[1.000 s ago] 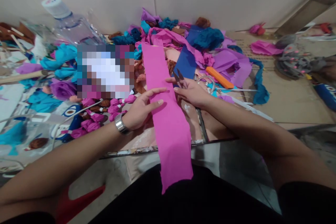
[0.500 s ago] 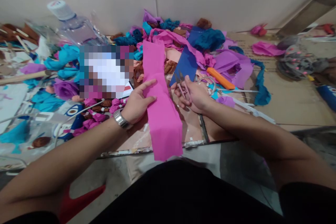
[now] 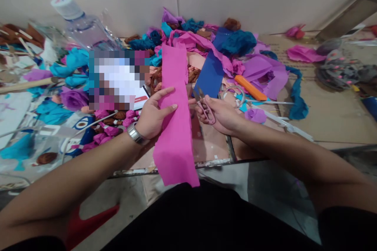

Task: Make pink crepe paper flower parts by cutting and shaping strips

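Note:
A long strip of pink crepe paper (image 3: 176, 133) runs from the heap at the back over the table's front edge. My left hand (image 3: 154, 113), with a metal watch at its wrist, grips the strip's left side, thumb and index finger on top; its other fingers are hidden. My right hand (image 3: 219, 113) is closed round small pink-handled thread snips (image 3: 206, 108), blades pointing up and left beside the strip's right edge. A flat blue piece (image 3: 209, 72) lies just beyond the blades.
An orange cutter (image 3: 250, 88) and a roll of wire (image 3: 234, 95) lie right of the snips. Behind is a heap of teal (image 3: 238, 44) and purple crepe paper (image 3: 262, 72). A phone with a blurred screen (image 3: 141, 102) and a clear bottle (image 3: 88, 31) stand left.
The strip's lower end has swung left and hangs slightly lower. My right hand has turned the snips so their blades lean further left, near the strip. My left hand keeps its hold.

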Tool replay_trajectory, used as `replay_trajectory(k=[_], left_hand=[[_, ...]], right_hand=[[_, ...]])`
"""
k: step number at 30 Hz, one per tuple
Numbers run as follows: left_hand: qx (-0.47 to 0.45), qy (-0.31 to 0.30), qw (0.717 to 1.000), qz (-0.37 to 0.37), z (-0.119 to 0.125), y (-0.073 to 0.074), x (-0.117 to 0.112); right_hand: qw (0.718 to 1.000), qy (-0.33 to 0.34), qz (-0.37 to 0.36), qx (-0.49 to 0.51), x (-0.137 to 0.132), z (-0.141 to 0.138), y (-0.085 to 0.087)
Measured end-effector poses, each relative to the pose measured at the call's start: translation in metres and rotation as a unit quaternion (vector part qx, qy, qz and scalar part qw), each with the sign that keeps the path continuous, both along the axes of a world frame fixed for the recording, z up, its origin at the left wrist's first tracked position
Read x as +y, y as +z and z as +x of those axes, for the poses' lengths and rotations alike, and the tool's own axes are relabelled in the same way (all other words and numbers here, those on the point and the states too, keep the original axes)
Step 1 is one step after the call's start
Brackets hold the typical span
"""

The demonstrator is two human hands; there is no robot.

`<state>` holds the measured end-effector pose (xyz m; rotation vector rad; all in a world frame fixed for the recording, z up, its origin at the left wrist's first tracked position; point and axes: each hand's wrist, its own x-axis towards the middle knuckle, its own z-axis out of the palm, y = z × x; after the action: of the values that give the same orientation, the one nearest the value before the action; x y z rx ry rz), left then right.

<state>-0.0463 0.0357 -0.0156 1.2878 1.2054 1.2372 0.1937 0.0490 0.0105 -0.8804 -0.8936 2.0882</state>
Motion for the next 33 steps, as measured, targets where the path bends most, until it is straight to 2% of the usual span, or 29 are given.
replay_trajectory(k=[8,14,21,26,33], left_hand=[[-0.005,0.010,1.000,0.021,0.000,-0.004,0.003],[-0.046,0.012,0.999,0.002,0.001,-0.001,0.001],[-0.043,0.016,0.999,0.000,0.002,0.000,0.001],[-0.051,0.008,0.999,0.003,0.001,-0.001,0.001],[-0.062,0.010,0.998,-0.004,0.002,-0.001,0.000]], right_hand=[[0.998,0.009,-0.057,0.011,-0.012,0.001,0.011],[0.997,0.028,-0.059,0.027,-0.015,0.005,0.008],[0.988,0.134,0.001,0.080,-0.017,0.006,-0.002],[0.975,0.210,-0.013,0.070,-0.021,0.006,-0.001],[0.973,0.219,-0.038,0.054,-0.024,0.007,-0.001]])
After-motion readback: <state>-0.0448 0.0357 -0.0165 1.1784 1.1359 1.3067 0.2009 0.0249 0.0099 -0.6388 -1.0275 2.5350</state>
